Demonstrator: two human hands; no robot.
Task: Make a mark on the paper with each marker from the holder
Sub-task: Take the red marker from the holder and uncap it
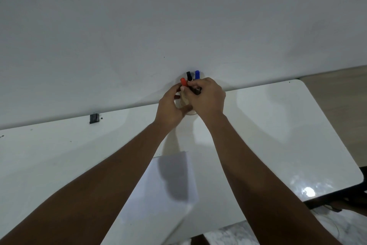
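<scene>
Three markers stand in a pale round holder (190, 113) at the table's far edge by the wall: a red-capped marker (183, 82), a black-capped marker (189, 75) and a blue-capped marker (197, 74). My left hand (172, 106) wraps around the holder's left side. My right hand (206, 96) covers the holder from the right, its fingertips pinched on the black marker's dark body just under the caps. A white sheet of paper (156, 201) lies near me on the table between my forearms, partly shadowed.
The white table (278, 125) has a rounded corner at the right, with floor beyond it. A small dark block (94, 118) sits at the table's back edge on the left. A plain white wall (178, 16) rises right behind the holder.
</scene>
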